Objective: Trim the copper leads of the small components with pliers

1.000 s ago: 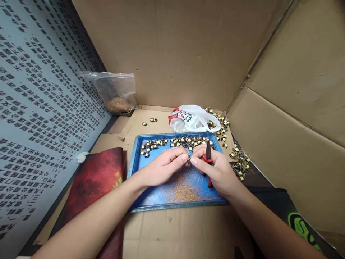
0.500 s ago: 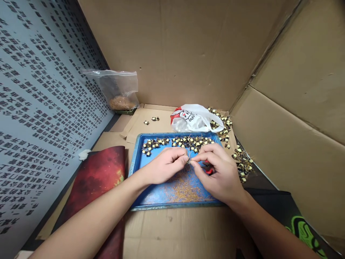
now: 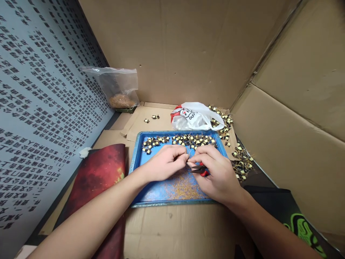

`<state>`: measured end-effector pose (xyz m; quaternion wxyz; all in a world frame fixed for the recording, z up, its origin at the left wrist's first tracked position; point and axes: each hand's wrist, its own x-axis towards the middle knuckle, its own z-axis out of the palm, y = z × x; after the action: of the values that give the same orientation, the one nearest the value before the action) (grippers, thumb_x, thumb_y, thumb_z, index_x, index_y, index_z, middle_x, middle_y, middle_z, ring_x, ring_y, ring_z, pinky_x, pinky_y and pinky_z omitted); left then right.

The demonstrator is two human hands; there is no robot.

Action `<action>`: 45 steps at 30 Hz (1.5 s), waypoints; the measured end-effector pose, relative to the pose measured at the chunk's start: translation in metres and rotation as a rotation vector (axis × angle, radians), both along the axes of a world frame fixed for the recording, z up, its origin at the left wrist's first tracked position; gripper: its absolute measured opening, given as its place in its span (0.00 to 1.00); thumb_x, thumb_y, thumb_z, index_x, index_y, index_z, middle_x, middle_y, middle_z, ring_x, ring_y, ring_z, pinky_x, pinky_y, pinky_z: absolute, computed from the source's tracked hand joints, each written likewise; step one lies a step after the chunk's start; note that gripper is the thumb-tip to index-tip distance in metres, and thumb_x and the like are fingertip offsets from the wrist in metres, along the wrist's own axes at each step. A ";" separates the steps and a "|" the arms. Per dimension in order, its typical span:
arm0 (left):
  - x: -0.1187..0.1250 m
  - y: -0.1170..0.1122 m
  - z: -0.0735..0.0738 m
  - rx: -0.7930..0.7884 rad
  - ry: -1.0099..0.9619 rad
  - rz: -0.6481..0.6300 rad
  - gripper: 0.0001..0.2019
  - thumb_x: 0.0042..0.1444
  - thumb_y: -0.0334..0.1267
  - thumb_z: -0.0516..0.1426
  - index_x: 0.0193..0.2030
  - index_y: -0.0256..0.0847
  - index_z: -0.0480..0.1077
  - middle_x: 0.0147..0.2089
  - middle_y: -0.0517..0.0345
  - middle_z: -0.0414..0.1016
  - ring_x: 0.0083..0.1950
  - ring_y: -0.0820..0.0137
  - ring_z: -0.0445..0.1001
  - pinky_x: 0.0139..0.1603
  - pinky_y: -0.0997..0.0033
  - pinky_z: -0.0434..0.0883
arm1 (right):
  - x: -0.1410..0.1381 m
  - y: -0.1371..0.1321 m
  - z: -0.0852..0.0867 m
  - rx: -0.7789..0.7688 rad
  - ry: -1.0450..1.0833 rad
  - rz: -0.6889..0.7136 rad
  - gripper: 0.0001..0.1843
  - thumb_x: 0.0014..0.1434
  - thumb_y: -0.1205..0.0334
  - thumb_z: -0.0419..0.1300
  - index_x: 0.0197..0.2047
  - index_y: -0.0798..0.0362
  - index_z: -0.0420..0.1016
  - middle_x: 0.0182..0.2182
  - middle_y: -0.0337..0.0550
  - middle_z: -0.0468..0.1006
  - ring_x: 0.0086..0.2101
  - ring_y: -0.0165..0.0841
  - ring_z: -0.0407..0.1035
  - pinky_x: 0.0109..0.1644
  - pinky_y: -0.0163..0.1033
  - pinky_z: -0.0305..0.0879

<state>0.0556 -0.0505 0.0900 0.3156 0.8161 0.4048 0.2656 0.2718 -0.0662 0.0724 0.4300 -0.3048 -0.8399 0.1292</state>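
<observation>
Over a blue tray (image 3: 140, 169) my left hand (image 3: 164, 163) pinches a small yellow-and-black wound component (image 3: 188, 157) between thumb and fingertips. My right hand (image 3: 218, 172) is closed round red-handled cutters (image 3: 201, 169), their dark jaws pointing left just under the component. A row of similar components (image 3: 185, 139) lies along the tray's far side. Thin copper wire offcuts (image 3: 183, 185) litter the tray below my hands.
A white plastic bag (image 3: 192, 117) sits behind the tray. More components (image 3: 241, 162) are heaped to the right. A clear bag of brown material (image 3: 118, 90) stands at the back left. A red mat (image 3: 94, 180) lies on the left. Cardboard walls enclose the space.
My right hand turned the cutters from upright to lying sideways, jaws toward the component. Both hands stayed together over the tray; the view shifted slightly.
</observation>
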 end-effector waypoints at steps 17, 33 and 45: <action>-0.003 -0.004 -0.001 -0.365 -0.369 -0.021 0.25 0.74 0.55 0.52 0.29 0.40 0.64 0.29 0.63 0.63 0.31 0.72 0.60 0.35 0.69 0.59 | -0.006 -0.001 0.003 -0.148 0.153 -0.011 0.09 0.64 0.74 0.63 0.42 0.50 0.78 0.42 0.46 0.76 0.37 0.35 0.74 0.34 0.38 0.70; -0.004 -0.003 0.002 -0.222 -0.202 -0.102 0.24 0.74 0.54 0.52 0.29 0.41 0.59 0.28 0.65 0.56 0.31 0.72 0.55 0.35 0.70 0.58 | -0.004 0.004 0.008 -0.316 0.282 -0.042 0.04 0.67 0.63 0.65 0.38 0.50 0.81 0.42 0.47 0.78 0.40 0.38 0.74 0.41 0.43 0.70; -0.002 -0.007 0.008 -0.232 -0.306 -0.042 0.24 0.75 0.54 0.54 0.35 0.36 0.75 0.29 0.61 0.69 0.31 0.72 0.64 0.38 0.70 0.64 | -0.004 0.008 0.009 -1.146 0.542 0.142 0.23 0.56 0.43 0.76 0.39 0.53 0.79 0.21 0.33 0.68 0.23 0.28 0.58 0.28 0.37 0.52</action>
<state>0.0538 -0.0574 0.0984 0.4711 0.7325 0.3627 0.3315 0.2679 -0.0577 0.0811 0.3862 -0.3865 -0.5171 0.6588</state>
